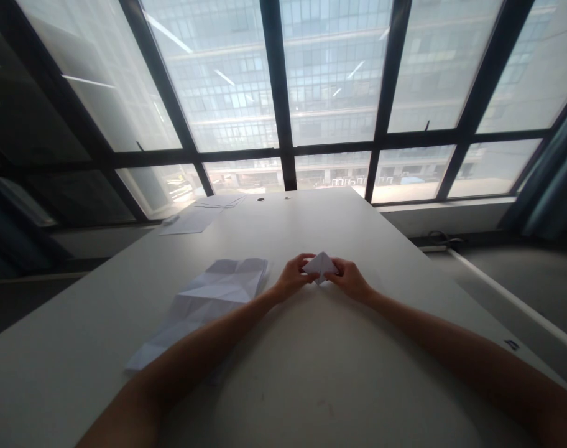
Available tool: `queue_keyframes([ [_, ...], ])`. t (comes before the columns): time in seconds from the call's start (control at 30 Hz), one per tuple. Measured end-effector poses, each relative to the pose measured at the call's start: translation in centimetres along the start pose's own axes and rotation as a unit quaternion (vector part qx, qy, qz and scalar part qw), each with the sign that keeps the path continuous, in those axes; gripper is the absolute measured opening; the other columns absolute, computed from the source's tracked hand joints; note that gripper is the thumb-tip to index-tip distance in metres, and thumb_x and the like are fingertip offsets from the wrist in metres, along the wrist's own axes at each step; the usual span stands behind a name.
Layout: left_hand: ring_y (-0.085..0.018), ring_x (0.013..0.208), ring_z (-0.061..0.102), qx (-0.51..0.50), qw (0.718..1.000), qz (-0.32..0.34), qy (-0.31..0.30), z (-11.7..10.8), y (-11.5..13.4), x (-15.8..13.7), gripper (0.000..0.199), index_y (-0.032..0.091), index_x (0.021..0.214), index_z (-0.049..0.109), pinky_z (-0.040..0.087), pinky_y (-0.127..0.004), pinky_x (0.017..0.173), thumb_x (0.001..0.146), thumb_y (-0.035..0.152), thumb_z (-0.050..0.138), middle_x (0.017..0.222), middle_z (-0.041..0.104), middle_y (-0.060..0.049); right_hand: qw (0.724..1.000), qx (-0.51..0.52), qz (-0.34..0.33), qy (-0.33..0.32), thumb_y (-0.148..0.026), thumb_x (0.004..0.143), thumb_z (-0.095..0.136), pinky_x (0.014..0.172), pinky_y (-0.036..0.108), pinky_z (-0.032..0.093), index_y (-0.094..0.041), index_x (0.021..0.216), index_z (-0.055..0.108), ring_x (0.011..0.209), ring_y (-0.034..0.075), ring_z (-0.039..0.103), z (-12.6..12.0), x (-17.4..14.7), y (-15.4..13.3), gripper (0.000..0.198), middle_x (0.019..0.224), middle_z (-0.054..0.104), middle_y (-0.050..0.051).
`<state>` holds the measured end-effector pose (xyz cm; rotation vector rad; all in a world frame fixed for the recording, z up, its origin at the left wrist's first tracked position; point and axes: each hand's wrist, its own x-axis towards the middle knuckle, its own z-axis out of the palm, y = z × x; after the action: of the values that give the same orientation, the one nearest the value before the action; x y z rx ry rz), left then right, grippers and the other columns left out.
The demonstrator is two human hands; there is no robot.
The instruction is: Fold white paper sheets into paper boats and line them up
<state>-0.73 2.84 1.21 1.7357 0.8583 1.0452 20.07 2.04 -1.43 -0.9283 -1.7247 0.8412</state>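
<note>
A small piece of folded white paper point(322, 262), diamond-shaped with a crease down its middle, is held between both hands over the white table. My left hand point(295, 274) pinches its left corner, thumb on the near face and fingers behind. On the opposite corner, my right hand point(351, 279) grips in the same way. Left of my hands lies a large creased white sheet point(213, 283), with fold lines across it; my left forearm covers part of it.
The white table point(311, 224) stretches away toward tall windows point(330, 74) with dark frames. More white paper point(193, 220) lies at its far left. A small dark label point(511, 345) sits near the right edge. Blue curtains point(544, 168) hang at the right.
</note>
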Motion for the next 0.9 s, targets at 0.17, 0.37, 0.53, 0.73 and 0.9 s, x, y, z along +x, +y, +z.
queue_keyframes([
  [0.17, -0.014, 0.066, 0.056, 0.053, 0.998, -0.025, -0.026, -0.3, 0.1, -0.1, 0.039, 0.009, 0.092, 0.070, 0.042, -0.022, 0.059, 0.074, 0.043, 0.076, 0.075, 0.064, -0.003, 1.000, -0.001, 0.030, -0.008, -0.031, 0.078, 0.067, 0.059, 0.026, 0.047, -0.014, 0.084, 0.070, 0.065, 0.018, 0.064, -0.1, -0.1, -0.7, 0.019, 0.071, 0.071, 0.004],
  [0.37, -0.012, 0.058, 0.050, 0.076, 0.990, -0.064, -0.099, -0.4, 0.4, -0.2, 0.045, 0.007, 0.082, 0.071, 0.037, -0.023, 0.055, 0.075, 0.052, 0.073, 0.065, 0.058, -0.002, 0.997, -0.007, 0.048, -0.064, -0.037, 0.080, 0.065, 0.051, 0.023, 0.040, -0.016, 0.073, 0.064, 0.054, 0.014, 0.059, 0.1, -0.3, -1.0, 0.022, 0.060, 0.064, 0.001],
  [0.53, -0.009, 0.054, 0.044, 0.087, 0.982, -0.079, -0.146, -0.7, 0.8, -0.3, 0.047, 0.008, 0.076, 0.069, 0.032, -0.021, 0.050, 0.074, 0.054, 0.073, 0.062, 0.054, 0.000, 0.997, -0.005, 0.035, -0.065, -0.048, 0.083, 0.060, 0.049, 0.023, 0.033, -0.018, 0.067, 0.054, 0.052, 0.011, 0.046, 0.3, -0.2, -1.3, 0.034, 0.058, 0.051, -0.003],
  [0.73, -0.009, 0.051, 0.044, 0.107, 0.968, -0.093, -0.206, -0.9, 1.6, -0.5, 0.046, 0.009, 0.071, 0.070, 0.030, -0.021, 0.046, 0.071, 0.055, 0.075, 0.057, 0.053, 0.001, 0.998, -0.016, 0.016, -0.065, -0.050, 0.082, 0.059, 0.050, 0.023, 0.028, -0.019, 0.065, 0.050, 0.056, 0.010, 0.036, 0.4, -0.2, -2.1, 0.036, 0.059, 0.043, -0.004],
  [0.9, -0.012, 0.053, 0.050, 0.106, 0.958, -0.113, -0.241, -1.0, 1.9, -0.5, 0.044, 0.011, 0.074, 0.073, 0.037, -0.022, 0.047, 0.066, 0.053, 0.079, 0.060, 0.059, -0.002, 0.997, -0.025, 0.037, -0.068, -0.052, 0.082, 0.056, 0.048, 0.023, 0.025, -0.019, 0.057, 0.046, 0.054, 0.010, 0.032, 0.6, -0.4, -2.2, 0.042, 0.054, 0.037, -0.004],
])
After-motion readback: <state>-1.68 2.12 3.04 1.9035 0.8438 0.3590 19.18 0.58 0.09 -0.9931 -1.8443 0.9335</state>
